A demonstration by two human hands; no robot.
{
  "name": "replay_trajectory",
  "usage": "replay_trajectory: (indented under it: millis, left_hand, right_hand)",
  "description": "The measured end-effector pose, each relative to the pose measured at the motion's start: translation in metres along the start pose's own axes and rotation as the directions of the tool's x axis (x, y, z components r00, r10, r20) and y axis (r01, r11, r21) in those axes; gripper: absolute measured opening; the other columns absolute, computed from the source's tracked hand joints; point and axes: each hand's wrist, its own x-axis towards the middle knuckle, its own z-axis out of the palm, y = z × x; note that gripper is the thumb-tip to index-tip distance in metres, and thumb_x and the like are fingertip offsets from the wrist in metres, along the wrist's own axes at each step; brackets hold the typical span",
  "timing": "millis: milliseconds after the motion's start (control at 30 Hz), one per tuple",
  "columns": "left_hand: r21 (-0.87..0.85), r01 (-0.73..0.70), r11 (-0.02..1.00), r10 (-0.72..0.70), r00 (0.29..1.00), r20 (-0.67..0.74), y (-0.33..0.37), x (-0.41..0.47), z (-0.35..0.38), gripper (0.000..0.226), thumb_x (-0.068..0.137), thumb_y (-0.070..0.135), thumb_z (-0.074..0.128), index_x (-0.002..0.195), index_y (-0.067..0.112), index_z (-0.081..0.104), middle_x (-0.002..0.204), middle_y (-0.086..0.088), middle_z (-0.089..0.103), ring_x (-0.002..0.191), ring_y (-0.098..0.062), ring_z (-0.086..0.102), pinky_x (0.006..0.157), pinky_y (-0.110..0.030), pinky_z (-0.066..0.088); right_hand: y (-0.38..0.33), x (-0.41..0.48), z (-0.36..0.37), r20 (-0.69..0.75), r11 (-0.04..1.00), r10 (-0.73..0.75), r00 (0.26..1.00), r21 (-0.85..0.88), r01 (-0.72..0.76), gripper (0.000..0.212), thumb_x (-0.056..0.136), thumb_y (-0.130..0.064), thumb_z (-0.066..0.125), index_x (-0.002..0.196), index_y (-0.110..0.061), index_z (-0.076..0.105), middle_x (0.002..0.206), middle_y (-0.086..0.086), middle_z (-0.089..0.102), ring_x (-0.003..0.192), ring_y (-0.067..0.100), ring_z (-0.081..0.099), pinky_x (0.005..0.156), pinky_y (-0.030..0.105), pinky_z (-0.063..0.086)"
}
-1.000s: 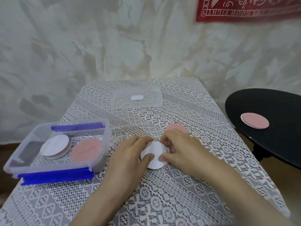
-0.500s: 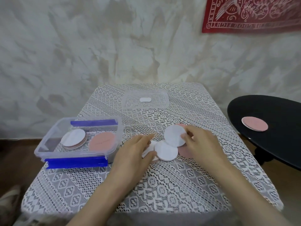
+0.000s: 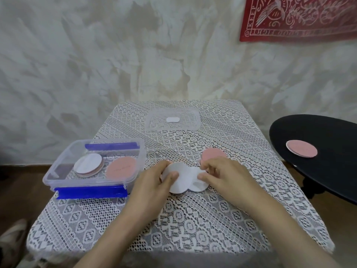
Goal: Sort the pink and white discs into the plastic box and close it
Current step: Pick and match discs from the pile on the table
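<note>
Half a second ago the right hand (image 3: 222,175) held one white disc raised and tilted, right of the box (image 3: 94,188). Now this second white disc (image 3: 200,183) lies flat again, and the first white disc (image 3: 178,179) partly covers it. The left hand (image 3: 154,182) grips the first one, with the thumb on top. The right hand pinches the second one at its edge with curled fingers. I judge that the whites are being gathered into one pile for the box, so the sorting has not advanced in this time.

The count: two white discs on the worktop (image 3: 193,229) right of the box, and one loose pink disc (image 3: 213,154) just behind them. Inside the box there is one white-topped stack (image 3: 88,165), whose number I cannot tell, and one boxed pink disc (image 3: 120,167). One lid (image 3: 172,120) lies beyond the box, not yet on it. One far pink disc (image 3: 301,150) rests on the black worktop (image 3: 328,171), well right of the box
</note>
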Motion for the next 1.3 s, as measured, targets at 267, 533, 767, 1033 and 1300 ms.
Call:
replay_trajectory:
  millis: [267, 533, 767, 1033, 1300]
  left_hand:
    - [-0.042, 0.029, 0.999, -0.030, 0.999, -0.017, -0.003, 0.005, 0.002, 0.014, 0.100, 0.042, 0.053, 0.098, 0.029, 0.058, 0.088, 0.009, 0.066, 0.082, -0.008, 0.061, 0.073, -0.041, 0.054]
    - [-0.061, 0.071, 0.996, -0.069, 0.997, 0.026, -0.010, 0.010, 0.006, 0.018, 0.102, 0.038, 0.049, 0.118, 0.034, 0.057, 0.104, 0.016, 0.067, 0.097, -0.003, 0.062, 0.086, -0.040, 0.054]
    - [-0.124, 0.064, 0.990, -0.057, 0.997, 0.059, -0.004, 0.009, 0.012, 0.016, 0.105, 0.027, 0.043, 0.108, 0.033, 0.058, 0.075, 0.007, 0.056, 0.063, -0.008, 0.051, 0.055, -0.024, 0.039]
    - [-0.208, -0.006, 0.978, 0.030, 0.993, 0.116, 0.004, 0.002, 0.014, 0.019, 0.104, 0.045, 0.043, 0.104, 0.037, 0.060, 0.096, -0.006, 0.058, 0.068, -0.012, 0.060, 0.057, -0.022, 0.045]
    - [-0.073, 0.017, 0.997, -0.011, 0.996, 0.087, 0.005, -0.004, 0.005, 0.019, 0.102, 0.023, 0.048, 0.113, 0.036, 0.055, 0.105, 0.012, 0.059, 0.088, 0.002, 0.055, 0.068, -0.023, 0.040]
  right_hand:
    - [0.003, 0.019, 0.004, 0.047, 0.995, 0.035, 0.998, -0.090, -0.031, 0.036, 0.081, -0.052, 0.076, 0.107, -0.037, 0.055, 0.106, -0.019, 0.055, 0.088, 0.007, 0.060, 0.079, 0.033, 0.053]
    - [0.021, 0.038, 0.006, -0.139, 0.994, 0.055, 0.989, 0.102, -0.041, 0.005, 0.100, -0.030, 0.058, 0.097, -0.027, 0.057, 0.087, -0.011, 0.064, 0.079, 0.013, 0.060, 0.070, 0.036, 0.049]
    - [0.013, 0.027, -0.002, 0.015, 0.845, 0.017, 1.000, 0.534, -0.022, 0.015, 0.104, -0.020, 0.053, 0.095, -0.016, 0.064, 0.067, -0.017, 0.060, 0.053, 0.005, 0.054, 0.049, 0.024, 0.046]
    - [-0.001, 0.007, 0.015, 0.094, 0.886, -0.043, 0.995, 0.465, -0.006, 0.006, 0.098, -0.029, 0.062, 0.099, -0.031, 0.068, 0.083, -0.001, 0.070, 0.060, 0.018, 0.069, 0.065, 0.042, 0.060]
    - [0.007, 0.012, 0.010, -0.001, 1.000, -0.002, 1.000, 0.026, 0.002, 0.043, 0.094, -0.048, 0.063, 0.135, -0.037, 0.058, 0.111, -0.019, 0.057, 0.086, -0.005, 0.057, 0.082, 0.025, 0.052]
